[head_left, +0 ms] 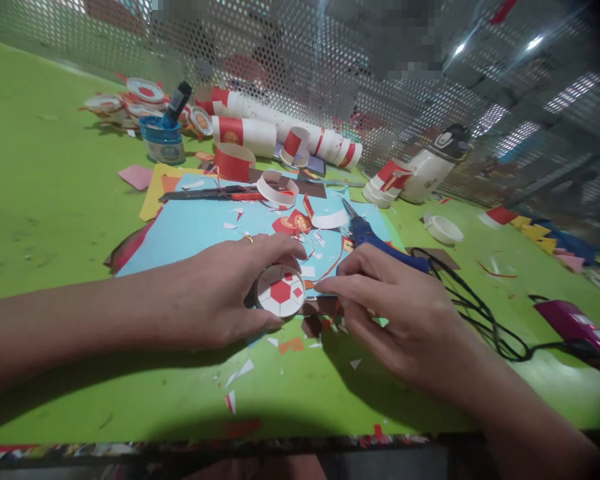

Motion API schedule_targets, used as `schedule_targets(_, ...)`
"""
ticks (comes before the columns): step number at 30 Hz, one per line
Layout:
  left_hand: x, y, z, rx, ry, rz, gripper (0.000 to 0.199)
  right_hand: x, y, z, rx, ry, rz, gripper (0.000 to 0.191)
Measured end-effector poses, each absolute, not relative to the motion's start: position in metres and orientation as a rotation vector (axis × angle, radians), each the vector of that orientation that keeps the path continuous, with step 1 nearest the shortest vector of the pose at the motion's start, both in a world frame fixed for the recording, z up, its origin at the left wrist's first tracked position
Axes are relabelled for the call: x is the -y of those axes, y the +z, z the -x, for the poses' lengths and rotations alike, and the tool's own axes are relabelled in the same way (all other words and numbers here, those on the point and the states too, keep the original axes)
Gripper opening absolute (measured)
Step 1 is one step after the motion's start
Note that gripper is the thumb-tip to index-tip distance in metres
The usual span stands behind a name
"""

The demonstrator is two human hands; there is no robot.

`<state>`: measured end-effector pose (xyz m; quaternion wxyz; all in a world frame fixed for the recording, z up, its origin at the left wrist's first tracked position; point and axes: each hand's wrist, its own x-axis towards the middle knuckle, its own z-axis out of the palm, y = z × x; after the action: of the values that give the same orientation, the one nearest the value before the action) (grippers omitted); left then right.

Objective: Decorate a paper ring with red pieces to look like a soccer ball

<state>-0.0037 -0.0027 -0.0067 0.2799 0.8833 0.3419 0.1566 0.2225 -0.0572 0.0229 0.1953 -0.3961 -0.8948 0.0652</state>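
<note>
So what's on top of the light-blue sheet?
Among others: red scraps with gold print, a curved white strip, part of the blue-handled tool. Whatever the left hand and right hand cover can't be seen.

Disc (281,291) held in L hand (247,287), R hand (380,300) placed to its R; sheet (180,233) laid behind on surface (150,400), stacked cups (260,137) set further back, btwn jar (163,147) (L) & flask (425,177) (R).

Green table (55,173), blue sheet (190,230), paper scraps (292,345)
</note>
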Motion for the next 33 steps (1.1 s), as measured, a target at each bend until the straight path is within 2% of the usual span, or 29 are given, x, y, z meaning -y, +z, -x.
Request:
schedule_targets(9, 0.003, -0.003, 0.004, -0.859, 0.651, -2.388, 0.056, 0.060, 0.020, -0.212, 2.189, 0.278, 1.277, 0.013)
schedule_targets(15, 0.010, -0.005, 0.006, -0.784, 0.839, -2.495, 0.063, 0.059, 0.024, -0.200, 1.980, 0.842, 1.540, 0.013)
schedule_targets(20, 0.017, -0.006, 0.005, -0.798, 0.844, -2.539, 0.070, 0.059, 0.024, -0.196, 1.799, 1.069, 1.566, 0.012)
schedule_targets(33, 0.022, -0.011, 0.002, -0.793, 0.887, -2.568, 0.082, 0.056, 0.015, -0.193, 1.655, 1.164, 1.530, 0.012)
